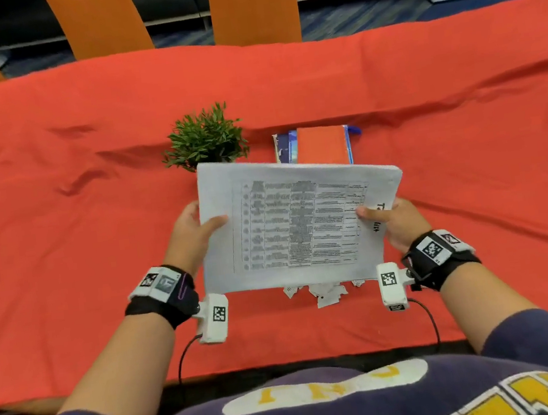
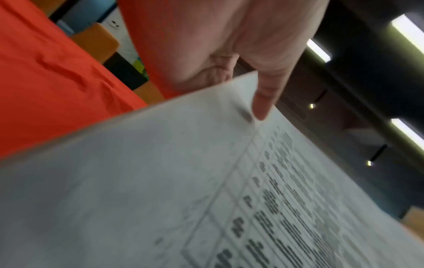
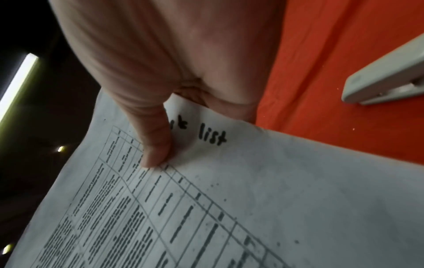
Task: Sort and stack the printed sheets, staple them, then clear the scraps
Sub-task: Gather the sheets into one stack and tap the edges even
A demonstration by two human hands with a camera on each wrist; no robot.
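the left hand (image 1: 196, 232) and right hand (image 1: 397, 223) each pinch a side edge of the printed sheets (image 1: 297, 225), thumbs on top, holding them above the red tablecloth (image 1: 61, 233) at frame centre. paper scraps (image 1: 324, 292) lie just below the sheets' lower edge, and a stapler (image 3: 387, 78) sits at the right edge of the right wrist view.

Wide stretches of the red-covered bench (image 1: 79, 231) lie open to the left and right. Straight ahead stand a small plant (image 1: 205, 138) and a stack of books (image 1: 322, 146); paper scraps (image 1: 324, 292) litter the near middle, and a stapler (image 3: 387, 79) sits to the right.
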